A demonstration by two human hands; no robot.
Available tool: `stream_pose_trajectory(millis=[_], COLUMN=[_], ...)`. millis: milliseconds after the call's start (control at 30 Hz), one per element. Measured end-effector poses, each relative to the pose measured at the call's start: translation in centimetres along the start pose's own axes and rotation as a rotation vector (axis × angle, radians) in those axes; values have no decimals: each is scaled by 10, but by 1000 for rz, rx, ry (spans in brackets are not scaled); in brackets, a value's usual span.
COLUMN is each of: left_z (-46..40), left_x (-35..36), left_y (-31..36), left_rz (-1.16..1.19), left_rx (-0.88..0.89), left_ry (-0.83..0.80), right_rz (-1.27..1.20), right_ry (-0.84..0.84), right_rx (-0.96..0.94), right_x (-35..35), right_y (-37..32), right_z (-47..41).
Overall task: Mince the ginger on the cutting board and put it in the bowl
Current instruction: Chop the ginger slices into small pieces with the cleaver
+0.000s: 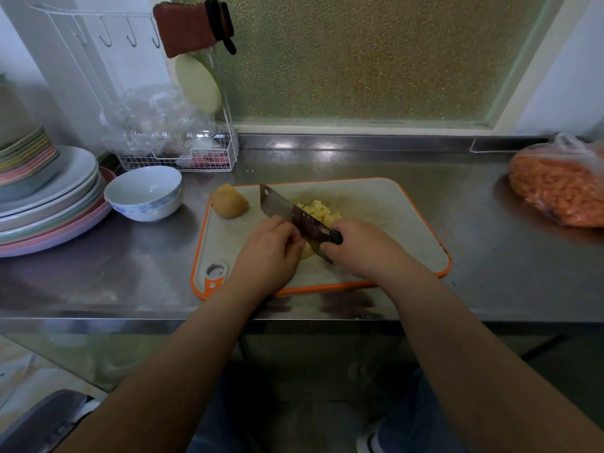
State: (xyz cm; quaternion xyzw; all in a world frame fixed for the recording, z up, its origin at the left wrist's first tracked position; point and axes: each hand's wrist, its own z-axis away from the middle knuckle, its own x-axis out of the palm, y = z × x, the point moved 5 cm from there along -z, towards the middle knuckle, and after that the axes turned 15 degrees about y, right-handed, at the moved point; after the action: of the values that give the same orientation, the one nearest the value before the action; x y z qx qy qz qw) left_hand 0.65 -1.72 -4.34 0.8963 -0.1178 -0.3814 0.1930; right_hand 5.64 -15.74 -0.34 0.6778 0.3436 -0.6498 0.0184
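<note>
A grey cutting board [385, 204] with an orange rim lies on the steel counter. My right hand [362, 246] grips the black handle of a cleaver [284, 207], whose blade slants across the board. Behind the blade sits a pile of chopped yellow ginger [318, 209]. My left hand [268, 250] curls its fingers over a piece of ginger [307, 251] right beside the blade. A larger uncut ginger chunk [228, 201] rests at the board's far left corner. The white bowl [143, 192] with a blue pattern stands left of the board and looks to hold nothing.
Stacked plates [49, 204] fill the left counter. A white wire rack [183, 152] with plastic wrap stands behind the bowl. A bag of orange food [559, 184] lies at the right. The counter's front edge [130, 315] runs just below the board.
</note>
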Motion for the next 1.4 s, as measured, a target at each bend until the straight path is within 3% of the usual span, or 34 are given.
stream_pose_trajectory(millis=[300, 767, 1167, 1400], left_z=[1, 3, 7, 7], left_x=[4, 4, -1, 0], left_y=[-3, -2, -2, -2], left_rz=[21, 22, 38, 64], left_rx=[-36, -29, -25, -11], left_ry=[2, 19, 78, 85], right_rz=[76, 294, 34, 66], right_ry=[22, -166, -112, -69], right_rx=[-39, 15, 110, 65], right_x=[-15, -11, -5, -23], right_y=[-11, -32, -8, -19], right_z=[3, -6, 3, 5])
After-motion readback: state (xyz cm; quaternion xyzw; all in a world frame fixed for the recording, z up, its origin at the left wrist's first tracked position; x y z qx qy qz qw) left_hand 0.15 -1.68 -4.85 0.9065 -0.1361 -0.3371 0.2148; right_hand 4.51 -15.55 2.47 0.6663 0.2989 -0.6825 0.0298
